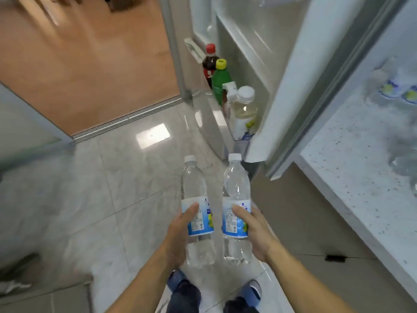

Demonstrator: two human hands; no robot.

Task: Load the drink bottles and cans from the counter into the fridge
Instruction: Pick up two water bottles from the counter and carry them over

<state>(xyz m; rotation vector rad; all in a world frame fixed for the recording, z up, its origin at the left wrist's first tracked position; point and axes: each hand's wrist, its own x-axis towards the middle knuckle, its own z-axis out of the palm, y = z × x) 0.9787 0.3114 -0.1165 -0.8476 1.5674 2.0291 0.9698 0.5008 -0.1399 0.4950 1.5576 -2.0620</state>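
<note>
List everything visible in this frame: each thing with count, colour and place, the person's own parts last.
Water bottles: 2, clear with blue-white labels and white caps, one in each hand.
Cola bottle: 1, dark with red cap, fridge door shelf, far end.
Green bottle: 1, yellow cap, door shelf, next to the cola.
Pale drink bottle: 1, white cap, door shelf, nearest.
Counter: 1, white speckled, right; blurred bottles on it.
Floor: grey tiles.
Slippers: 2, blue, bottom.
Left hand: grips the left bottle.
Right hand: grips the right bottle.

Two upright clear water bottles (pixel 194 195) (pixel 237 195)
</note>
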